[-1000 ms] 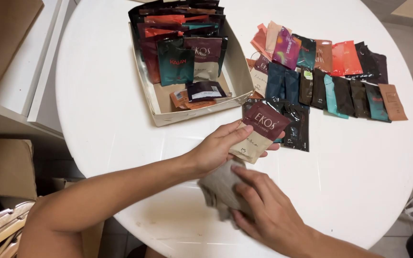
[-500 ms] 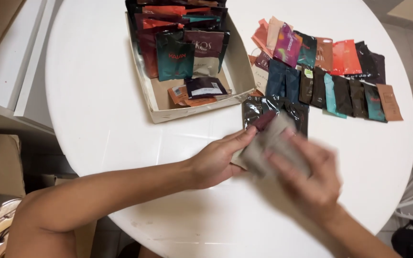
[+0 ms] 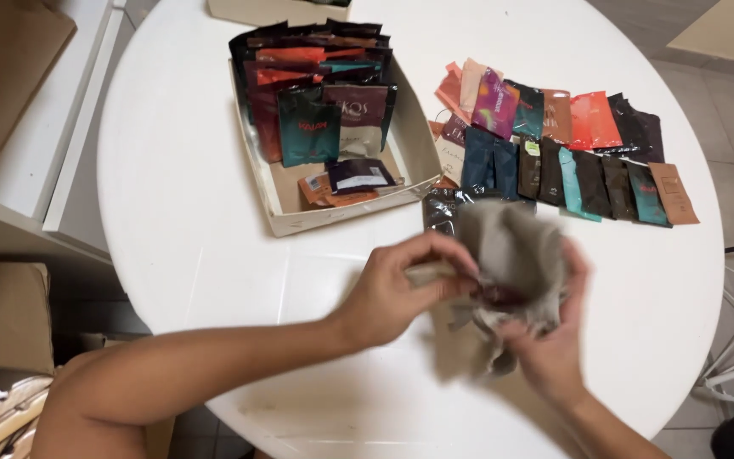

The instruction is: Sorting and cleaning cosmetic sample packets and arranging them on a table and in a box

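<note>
A grey-beige cloth pouch (image 3: 511,255), crumpled and blurred, sits between both hands above the near part of the round white table (image 3: 189,238). The left hand (image 3: 397,289) is curled, its fingers pinched onto the pouch's left edge; the right hand (image 3: 554,340) comes up from below with fingers spread fairly wide, cupping the pouch's underside and right side. Something dark reddish (image 3: 494,296) shows at the pouch's lower middle, too blurred to identify. Just behind the pouch lies a dark sachet (image 3: 439,208) on the tabletop. Beyond it, to the right, two overlapping rows of flat sachets (image 3: 571,144) lie spread out in pink, orange, teal, brown and black. To the left of these stands a shallow cream cardboard box (image 3: 422,144), its far half packed with upright sachets (image 3: 320,93) in dark red, orange and teal, and a few small packets (image 3: 346,180) lying flat on its bare floor at the near end.
</note>
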